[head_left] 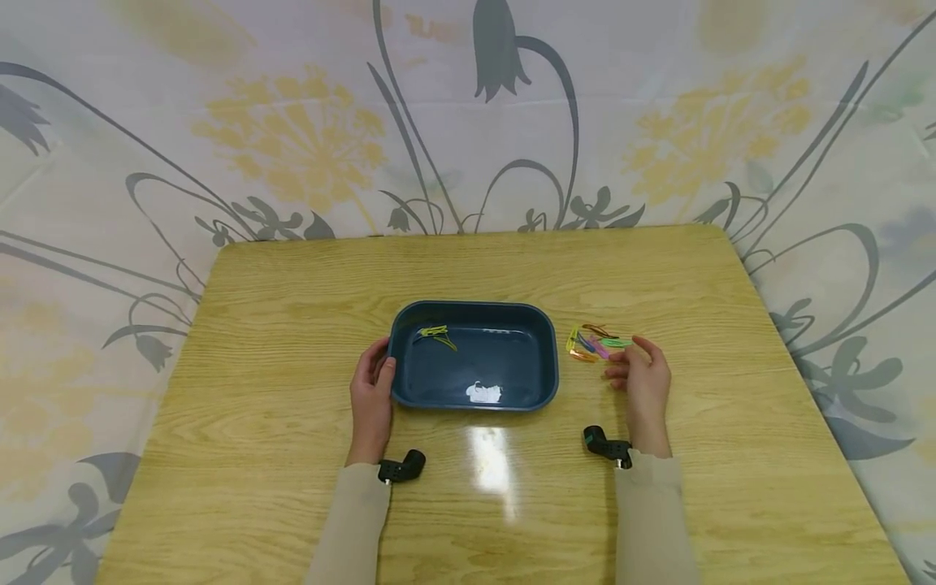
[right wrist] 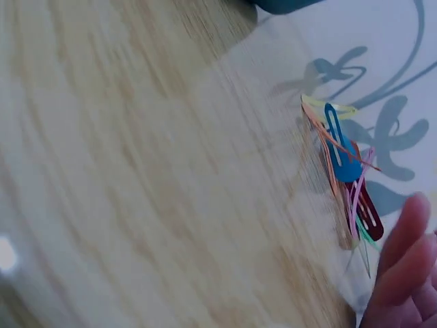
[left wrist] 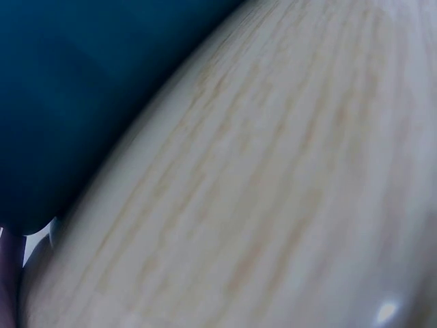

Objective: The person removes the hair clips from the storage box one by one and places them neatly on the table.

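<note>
My left hand [head_left: 371,400] grips the left wall of a dark blue plastic tub [head_left: 475,361], its thumb at the rim and the fingers along the outside. A few yellow snap hair clips [head_left: 436,331] lie in the tub's far left corner. To the right of the tub is a small pile of colourful snap hair clips [head_left: 594,344]; a blue clip [right wrist: 343,154] and a dark red clip [right wrist: 369,213] show up close in the right wrist view. Beside that pile my right hand [head_left: 647,390] hovers with loosely bent fingers, nothing visible in its grasp.
The tub and the clips stand on a wood-grain table [head_left: 292,325]. A flower-patterned cloth [head_left: 453,122] hangs behind the table and down its sides. Black wrist cameras sit on both wrists, and light glares off the tabletop in front of the tub.
</note>
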The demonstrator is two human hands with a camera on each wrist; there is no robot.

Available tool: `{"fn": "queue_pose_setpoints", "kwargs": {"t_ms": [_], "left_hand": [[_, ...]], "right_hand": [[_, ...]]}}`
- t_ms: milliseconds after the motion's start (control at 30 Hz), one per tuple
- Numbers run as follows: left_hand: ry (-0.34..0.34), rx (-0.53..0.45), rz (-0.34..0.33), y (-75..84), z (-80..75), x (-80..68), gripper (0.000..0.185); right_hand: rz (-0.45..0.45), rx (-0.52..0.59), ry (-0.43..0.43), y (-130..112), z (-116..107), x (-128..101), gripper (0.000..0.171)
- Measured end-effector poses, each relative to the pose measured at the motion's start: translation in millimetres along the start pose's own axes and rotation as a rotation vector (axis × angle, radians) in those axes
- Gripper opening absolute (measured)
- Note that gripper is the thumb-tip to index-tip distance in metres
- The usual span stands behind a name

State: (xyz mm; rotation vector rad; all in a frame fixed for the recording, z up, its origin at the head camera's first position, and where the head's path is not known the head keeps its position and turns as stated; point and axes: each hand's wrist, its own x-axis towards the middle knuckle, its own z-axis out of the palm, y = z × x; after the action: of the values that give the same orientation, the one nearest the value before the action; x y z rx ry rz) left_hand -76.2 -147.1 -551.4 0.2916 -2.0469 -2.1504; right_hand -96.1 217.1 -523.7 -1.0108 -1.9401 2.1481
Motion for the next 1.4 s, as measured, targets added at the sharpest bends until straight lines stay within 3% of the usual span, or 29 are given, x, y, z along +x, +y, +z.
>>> {"fn": "queue_pose_setpoints", "kwargs": {"t_ms": [167, 367, 667, 933, 1167, 1400], "left_hand": [[0.003, 0.001, -0.002, -1.4, -0.3, 0.7, 0.038], [0.003, 0.003, -0.019, 4.0, 0.1, -0.8, 0.035], [0.0, -0.014, -0.005, -0.1, -0.1, 1.4, 0.039], [-0.017, -0.036, -0.045, 17.8, 1.6, -3.2, 0.038], [-0.019, -0.022, -0.043, 27.8, 3.0, -6.6, 0.039], [-0.014, -0.028, -0.033, 11.3, 0.4, -2.3, 0.038]], "right_hand": [[-0.048, 0.027, -0.015, 0.5, 4.1, -3.3, 0.025], [-0.108, -0.04, -0.122, -9.8, 13.2, -11.3, 0.03], [-0.276, -0.216, -0.377, -44.3, 32.3, -23.6, 0.032], [-0.291, -0.377, -0.634, -69.0, 62.9, -26.0, 0.037], [-0.3, -0.574, -0.922, -71.5, 97.5, -25.5, 0.037], [-0.344, -0.748, -1.082, -65.6, 126.7, -20.5, 0.039]]}}
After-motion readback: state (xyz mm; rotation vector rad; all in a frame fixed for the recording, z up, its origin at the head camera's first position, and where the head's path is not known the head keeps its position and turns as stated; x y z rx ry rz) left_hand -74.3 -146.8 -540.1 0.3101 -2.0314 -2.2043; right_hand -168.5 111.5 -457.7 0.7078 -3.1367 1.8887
